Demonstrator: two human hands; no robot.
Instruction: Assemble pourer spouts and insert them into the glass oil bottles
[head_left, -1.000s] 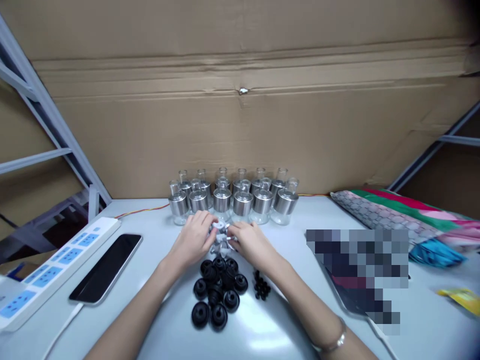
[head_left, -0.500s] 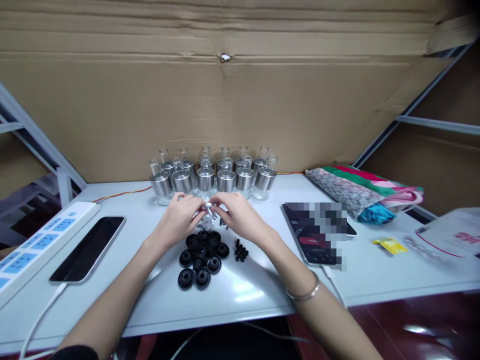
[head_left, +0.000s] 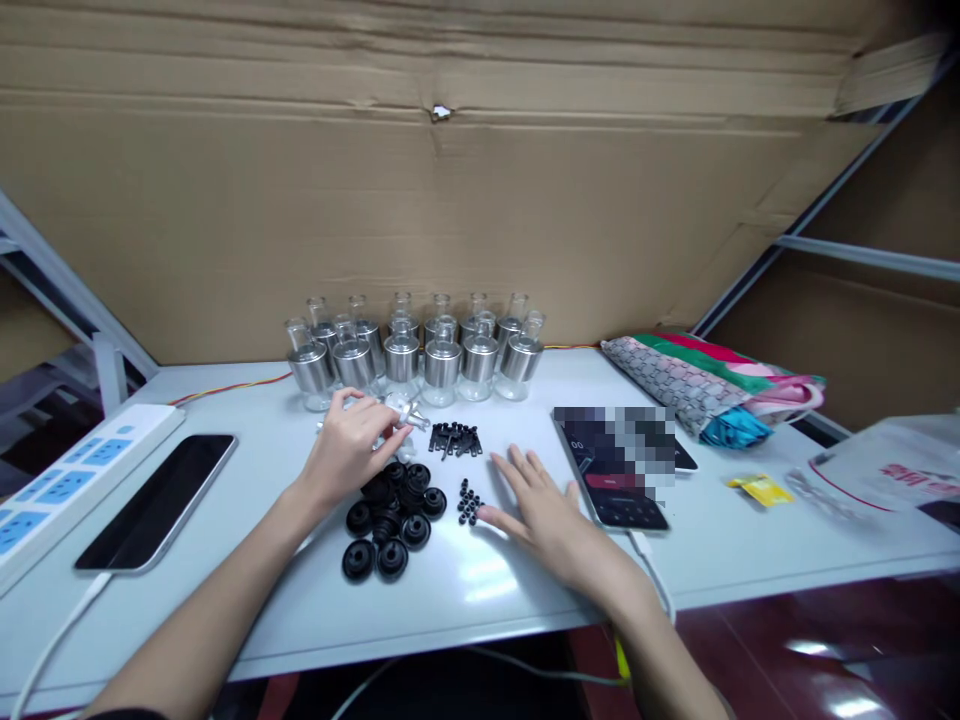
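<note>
My left hand [head_left: 351, 447] is closed in a pinch on a small silver metal part [head_left: 406, 410] just above the table. Beneath it lies a heap of black rubber caps [head_left: 390, 513]. My right hand [head_left: 541, 508] lies open and flat on the white table [head_left: 465, 590], holding nothing, its fingertips beside a cluster of tiny black beads [head_left: 469, 500]. A small pile of thin black pieces [head_left: 454, 438] sits between the hands. Behind them stand several small glass bottles with silver collars [head_left: 409, 352] in two rows.
A black phone [head_left: 157, 500] on a cable and a white power strip [head_left: 67, 478] lie at the left. Another phone [head_left: 619, 468], blurred, lies right of my right hand. Folded colourful cloth [head_left: 712, 385], a yellow packet [head_left: 759, 488] and a white bag [head_left: 892, 470] sit at the right. Cardboard walls the back.
My right hand has let go of the silver part and moved down and right to lie flat on the table. My left hand keeps the part. The view shifted slightly.
</note>
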